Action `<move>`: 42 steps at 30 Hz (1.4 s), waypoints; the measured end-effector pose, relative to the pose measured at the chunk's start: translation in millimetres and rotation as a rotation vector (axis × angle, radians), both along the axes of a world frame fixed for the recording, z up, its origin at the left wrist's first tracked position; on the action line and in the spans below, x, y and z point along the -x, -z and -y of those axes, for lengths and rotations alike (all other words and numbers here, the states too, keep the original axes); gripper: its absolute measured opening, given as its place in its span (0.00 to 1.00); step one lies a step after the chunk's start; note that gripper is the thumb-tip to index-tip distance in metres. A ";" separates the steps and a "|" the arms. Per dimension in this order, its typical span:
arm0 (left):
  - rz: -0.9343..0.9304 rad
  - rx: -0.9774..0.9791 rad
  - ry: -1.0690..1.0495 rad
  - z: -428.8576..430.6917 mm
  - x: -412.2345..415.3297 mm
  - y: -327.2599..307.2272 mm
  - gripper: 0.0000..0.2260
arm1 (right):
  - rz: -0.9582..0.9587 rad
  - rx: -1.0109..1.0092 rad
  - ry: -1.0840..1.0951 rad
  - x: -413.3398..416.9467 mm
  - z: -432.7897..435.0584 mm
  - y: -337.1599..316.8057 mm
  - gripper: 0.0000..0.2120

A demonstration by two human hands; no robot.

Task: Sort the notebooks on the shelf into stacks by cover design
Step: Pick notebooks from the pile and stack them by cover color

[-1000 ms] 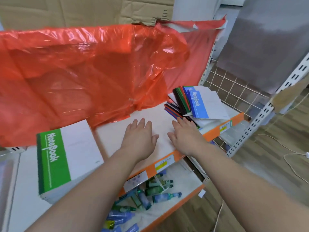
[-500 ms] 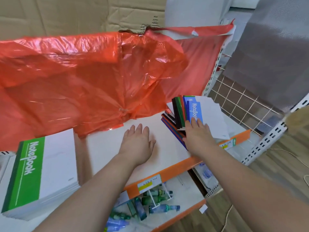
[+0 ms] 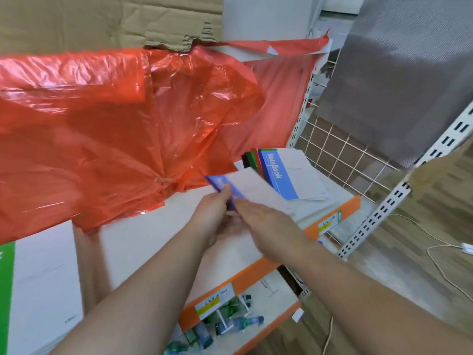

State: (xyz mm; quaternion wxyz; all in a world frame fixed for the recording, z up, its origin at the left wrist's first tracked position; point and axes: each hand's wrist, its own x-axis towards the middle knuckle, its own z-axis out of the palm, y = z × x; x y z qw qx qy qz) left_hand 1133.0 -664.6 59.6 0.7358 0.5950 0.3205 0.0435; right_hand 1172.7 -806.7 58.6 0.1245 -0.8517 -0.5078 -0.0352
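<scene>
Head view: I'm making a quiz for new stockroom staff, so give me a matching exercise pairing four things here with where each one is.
Things:
1. blue notebook
2. green notebook stack
3. mixed notebook pile
4. bottles

Places:
a. on the lower shelf
b. at the right end of the upper shelf
c. gripped by the left hand
d. at the far left of the picture

Pairs: 1-c, 2-d, 3-b, 4-a.
</scene>
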 end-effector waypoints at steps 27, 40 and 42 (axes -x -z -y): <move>0.016 0.062 -0.066 -31.6 13.0 14.6 0.12 | 0.326 0.097 0.285 -5.7 -22.9 5.4 0.18; 0.023 -0.004 -0.064 -42.1 30.4 15.6 0.11 | 0.113 0.178 0.420 -46.7 -11.3 7.2 0.20; 0.023 0.002 -0.062 -43.2 32.9 14.4 0.11 | 0.031 0.285 0.554 -63.2 -5.1 14.7 0.27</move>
